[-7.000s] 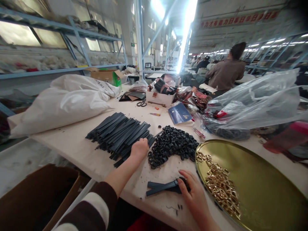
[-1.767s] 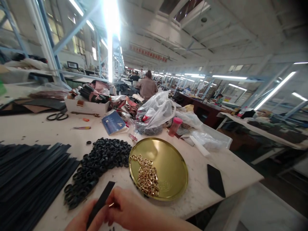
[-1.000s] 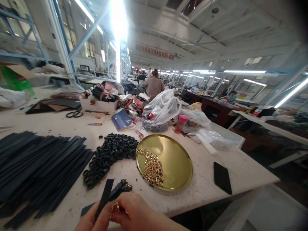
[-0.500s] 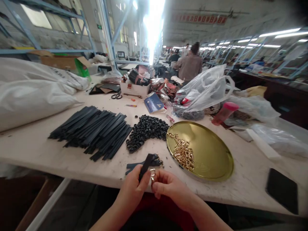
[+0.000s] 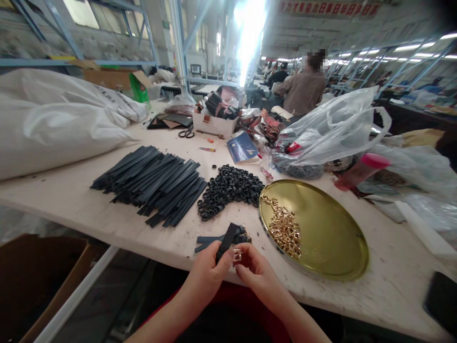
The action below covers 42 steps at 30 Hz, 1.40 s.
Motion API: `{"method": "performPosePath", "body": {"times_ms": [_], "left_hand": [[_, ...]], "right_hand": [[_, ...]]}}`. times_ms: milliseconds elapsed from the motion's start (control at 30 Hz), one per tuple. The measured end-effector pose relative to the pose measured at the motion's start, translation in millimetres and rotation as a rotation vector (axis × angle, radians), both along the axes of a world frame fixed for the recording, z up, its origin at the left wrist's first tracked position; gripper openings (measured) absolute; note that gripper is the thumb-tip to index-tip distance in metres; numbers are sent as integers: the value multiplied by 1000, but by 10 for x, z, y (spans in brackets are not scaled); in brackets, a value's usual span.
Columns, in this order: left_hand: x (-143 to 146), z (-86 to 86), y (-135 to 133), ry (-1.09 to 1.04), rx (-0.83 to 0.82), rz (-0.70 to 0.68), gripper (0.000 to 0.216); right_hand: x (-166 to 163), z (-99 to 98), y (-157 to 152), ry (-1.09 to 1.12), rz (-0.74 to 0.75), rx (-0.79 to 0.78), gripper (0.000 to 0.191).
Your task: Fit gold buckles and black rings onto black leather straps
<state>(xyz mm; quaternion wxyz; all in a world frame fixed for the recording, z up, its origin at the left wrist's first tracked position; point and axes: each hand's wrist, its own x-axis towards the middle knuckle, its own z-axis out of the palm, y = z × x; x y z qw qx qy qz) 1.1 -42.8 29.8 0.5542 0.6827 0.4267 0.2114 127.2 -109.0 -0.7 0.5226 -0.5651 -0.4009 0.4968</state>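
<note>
My left hand (image 5: 206,273) pinches a dark strap (image 5: 228,237) that stands up from its fingers at the table's front edge. My right hand (image 5: 257,271) pinches a small gold buckle (image 5: 236,257) right beside the strap's lower part. A few finished straps (image 5: 207,240) lie on the table just behind my hands. A pile of dark straps (image 5: 157,184) lies to the left, a heap of black loops (image 5: 230,189) in the middle, and a gold round tray (image 5: 332,238) with several gold buckles (image 5: 285,230) to the right.
A big white sack (image 5: 53,124) fills the table's left. Behind the piles lie scissors (image 5: 186,134), a blue booklet (image 5: 243,147), a white box (image 5: 214,125) and clear plastic bags (image 5: 332,131). A phone (image 5: 441,301) lies far right. A person (image 5: 303,88) works further back. A brown box (image 5: 39,281) sits low left.
The view has shifted slightly right and down. My hands have stayed together at the table edge, the strap still in the left and the buckle in the right, now close against the strap.
</note>
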Motion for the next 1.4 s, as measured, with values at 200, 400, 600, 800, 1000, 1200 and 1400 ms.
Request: {"method": "performPosePath", "body": {"times_ms": [200, 400, 600, 800, 1000, 1200, 1400], "left_hand": [[-39, -28, 11, 89, 146, -51, 26], [-25, -14, -32, 108, 132, -80, 24], [-54, -8, -26, 35, 91, -187, 25], [-209, 35, -12, 121, 89, -208, 30], [-300, 40, -55, 156, 166, -271, 30], [-304, 71, -75, 30, 153, -271, 25], [-262, 53, -94, 16, 27, -283, 16]], "right_hand": [[3, 115, 16, 221, 136, -59, 7], [-41, -7, -6, 327, 20, -100, 26], [-53, -66, -37, 307, -160, -9, 29], [-53, -28, 6, 648, -330, -76, 25], [-99, 25, -6, 898, -347, -170, 26], [-193, 11, -59, 830, -262, -170, 26], [-322, -40, -124, 265, -302, -1, 22]]}}
